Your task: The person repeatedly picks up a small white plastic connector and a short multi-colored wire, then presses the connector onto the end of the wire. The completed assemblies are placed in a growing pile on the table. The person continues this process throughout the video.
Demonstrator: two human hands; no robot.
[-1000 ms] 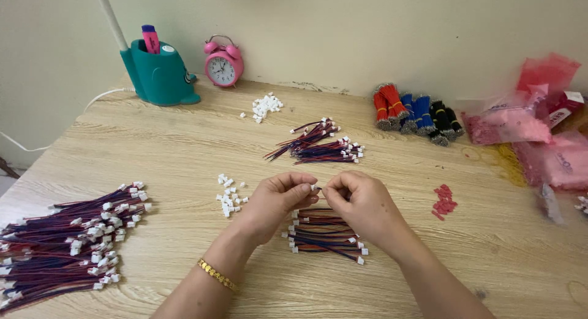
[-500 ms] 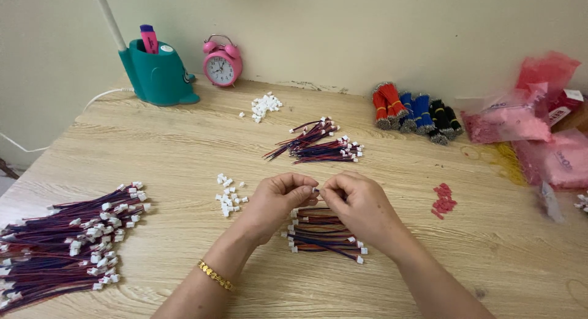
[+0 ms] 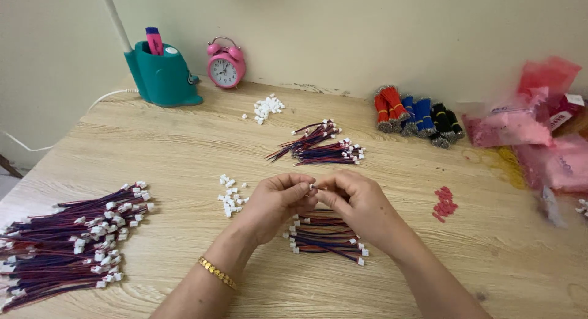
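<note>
Both hands meeting just above the middle of the wooden surface (image 3: 184, 141), fingertips pinched together. Left hand (image 3: 277, 204) closed round a small white plug (image 3: 312, 186), thumb and forefinger tight on it. Right hand (image 3: 358, 205) likewise closed, pinching what looks like a thin wire end against that plug; wire itself mostly hidden behind the fingers, so cannot tell for sure. Gold bracelet (image 3: 215, 273) on the left wrist.

Directly beneath the hands, a small bundle of red and dark wires (image 3: 327, 238) already tipped with white plugs. Just left of it, a scatter of loose white plugs (image 3: 229, 196). Far left, a big heap of finished wires (image 3: 67, 239). Further back, another wire bundle (image 3: 321, 148) and a second little pile of plugs (image 3: 266, 107).

Likely trouble from here:
- Plug tiny and held only at the tips; slight slip and down into the bundle below, hard to pick out among identical white ends.
- Wire pushed in crooked or into the wrong slot, given how much the fingers cover the joint.
- Forearm or bracelet brushing the loose plugs nearby, scattering them toward the heap.
- Half-seated wire looking finished, then mixed in with good ones.
</note>
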